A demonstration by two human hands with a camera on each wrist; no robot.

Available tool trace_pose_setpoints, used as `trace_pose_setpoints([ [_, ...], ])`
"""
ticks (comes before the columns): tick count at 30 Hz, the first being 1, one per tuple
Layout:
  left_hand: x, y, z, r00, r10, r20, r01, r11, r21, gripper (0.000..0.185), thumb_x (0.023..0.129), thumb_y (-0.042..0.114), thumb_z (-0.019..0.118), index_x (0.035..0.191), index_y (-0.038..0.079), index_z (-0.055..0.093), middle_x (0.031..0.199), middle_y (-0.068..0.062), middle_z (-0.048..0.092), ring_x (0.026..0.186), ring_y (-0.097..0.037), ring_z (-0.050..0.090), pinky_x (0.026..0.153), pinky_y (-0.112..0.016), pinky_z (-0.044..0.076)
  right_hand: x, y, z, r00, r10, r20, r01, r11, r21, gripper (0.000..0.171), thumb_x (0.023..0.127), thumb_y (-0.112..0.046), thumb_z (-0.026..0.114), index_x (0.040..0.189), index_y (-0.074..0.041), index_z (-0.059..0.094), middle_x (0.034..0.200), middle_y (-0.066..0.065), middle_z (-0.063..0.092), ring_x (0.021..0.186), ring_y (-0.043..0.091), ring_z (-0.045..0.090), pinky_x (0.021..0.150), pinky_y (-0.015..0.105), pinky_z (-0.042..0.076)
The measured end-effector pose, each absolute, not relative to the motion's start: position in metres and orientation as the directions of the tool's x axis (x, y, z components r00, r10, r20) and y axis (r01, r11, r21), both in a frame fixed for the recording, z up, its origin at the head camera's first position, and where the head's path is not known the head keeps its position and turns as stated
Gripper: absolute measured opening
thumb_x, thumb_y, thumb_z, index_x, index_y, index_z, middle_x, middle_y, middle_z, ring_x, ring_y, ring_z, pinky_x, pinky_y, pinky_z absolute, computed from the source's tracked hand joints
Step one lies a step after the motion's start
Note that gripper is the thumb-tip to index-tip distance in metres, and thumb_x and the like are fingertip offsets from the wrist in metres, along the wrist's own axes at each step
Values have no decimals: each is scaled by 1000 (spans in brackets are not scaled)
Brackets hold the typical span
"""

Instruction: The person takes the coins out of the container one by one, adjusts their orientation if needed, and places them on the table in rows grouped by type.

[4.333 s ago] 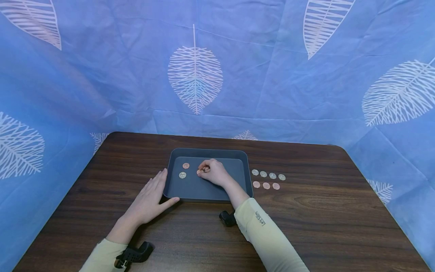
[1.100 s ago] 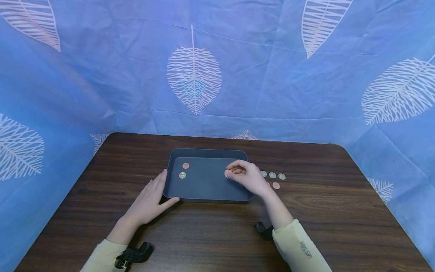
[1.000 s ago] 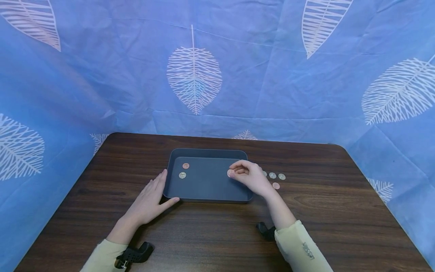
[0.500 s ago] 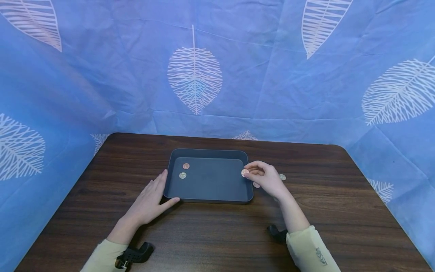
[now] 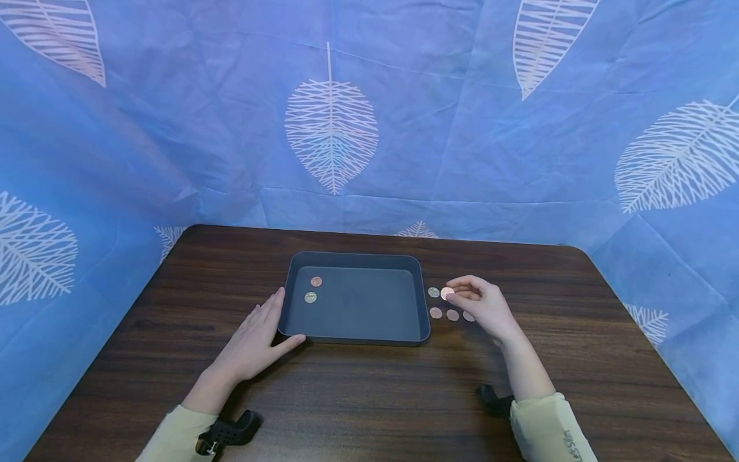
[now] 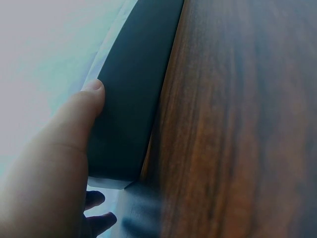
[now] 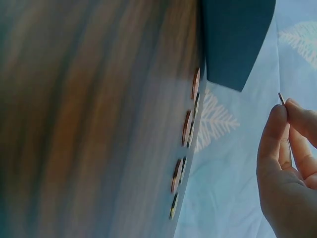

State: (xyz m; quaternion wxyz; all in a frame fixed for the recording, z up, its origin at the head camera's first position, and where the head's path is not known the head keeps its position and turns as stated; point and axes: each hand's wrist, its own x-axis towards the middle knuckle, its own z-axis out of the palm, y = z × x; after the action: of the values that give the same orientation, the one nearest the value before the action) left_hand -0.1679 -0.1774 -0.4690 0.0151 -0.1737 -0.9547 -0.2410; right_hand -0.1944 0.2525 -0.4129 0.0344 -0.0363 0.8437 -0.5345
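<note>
A dark grey tray (image 5: 360, 305) sits mid-table with a copper coin (image 5: 315, 282) and a silver coin (image 5: 310, 297) at its left end. My left hand (image 5: 256, 330) lies flat against the tray's left front corner, the thumb (image 6: 81, 124) pressed on the tray wall (image 6: 133, 94). Right of the tray, my right hand (image 5: 454, 294) pinches a copper coin (image 5: 447, 293) just above the loose coins on the table. The wrist view shows that coin (image 7: 281, 98) edge-on between fingertips, clear of the wood.
Loose coins lie in rows right of the tray: a silver one (image 5: 433, 292) and copper ones (image 5: 435, 313), seen edge-on as a coin row (image 7: 185, 129); others are hidden by my hand. Blue leaf-print cloth (image 5: 331, 128) walls the dark wooden table (image 5: 369, 398).
My right hand carried the copper coin from inside the tray rightward over the rim to above the coin rows. The left hand and the tray stayed put.
</note>
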Motion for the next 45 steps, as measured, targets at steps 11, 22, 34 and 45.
trace_pose_setpoints([
  [11,-167,-177,-469,-942,320,100,329,824,461,106,85,72,46,153,2,6,157,-17,15,142,-33,19,112,-54,16,-189,276,-419,-998,-56,-35,3,491,-871,43,93,-28,64,124,1,58,115,15,61,100,10,63,87,35,49],
  [22,-167,-177,-470,-943,320,95,327,827,458,106,84,72,47,153,3,6,157,-17,15,142,-33,19,112,-54,17,-188,289,-426,-998,-18,-59,39,553,-832,35,95,-20,62,122,2,59,113,17,62,98,19,64,85,40,51],
  [34,-167,-176,-468,-943,318,96,325,826,461,107,84,73,46,153,2,6,157,-18,16,142,-34,19,112,-55,16,-186,297,-428,-994,66,-90,111,622,-775,31,93,-13,64,117,5,61,103,16,66,88,16,64,73,30,52],
  [45,-168,-176,-468,-942,317,108,330,824,460,105,85,70,48,153,2,7,156,-18,17,141,-34,21,112,-55,17,-185,301,-430,-991,75,-109,129,731,-670,23,92,-10,65,109,5,62,96,14,68,84,23,65,72,37,48],
])
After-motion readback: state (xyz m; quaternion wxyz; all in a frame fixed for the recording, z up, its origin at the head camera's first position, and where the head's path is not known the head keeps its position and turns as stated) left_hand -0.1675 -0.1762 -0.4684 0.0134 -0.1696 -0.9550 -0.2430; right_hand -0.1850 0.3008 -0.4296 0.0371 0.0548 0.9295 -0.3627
